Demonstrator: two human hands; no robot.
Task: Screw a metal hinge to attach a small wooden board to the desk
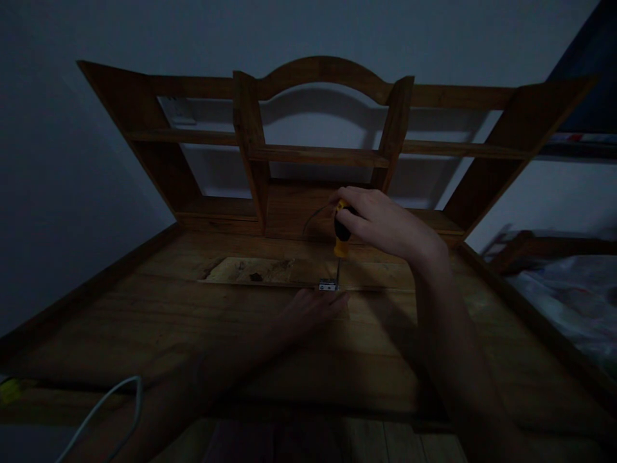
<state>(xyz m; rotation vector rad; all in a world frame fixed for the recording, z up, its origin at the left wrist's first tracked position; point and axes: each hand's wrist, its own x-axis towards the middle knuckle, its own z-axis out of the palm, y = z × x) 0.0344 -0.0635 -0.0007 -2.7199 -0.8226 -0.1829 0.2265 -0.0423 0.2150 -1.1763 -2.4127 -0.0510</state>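
Screwdriver [342, 235], one, clasped in the grip of the right hand [378, 217], tip by one hinge [328, 284]; left hand [312, 311] on one bench [144, 299], its grip I cannot tell.

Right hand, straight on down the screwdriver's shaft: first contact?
The tip of the screwdriver the right hand holds leads, so probably the right end of the small metal fitting; depth is unclear, so possibly the wooden board beside it.

Shiny metal hinge [328, 285], plastic screwdriver handle [342, 249], grained wooden desktop [144, 305].
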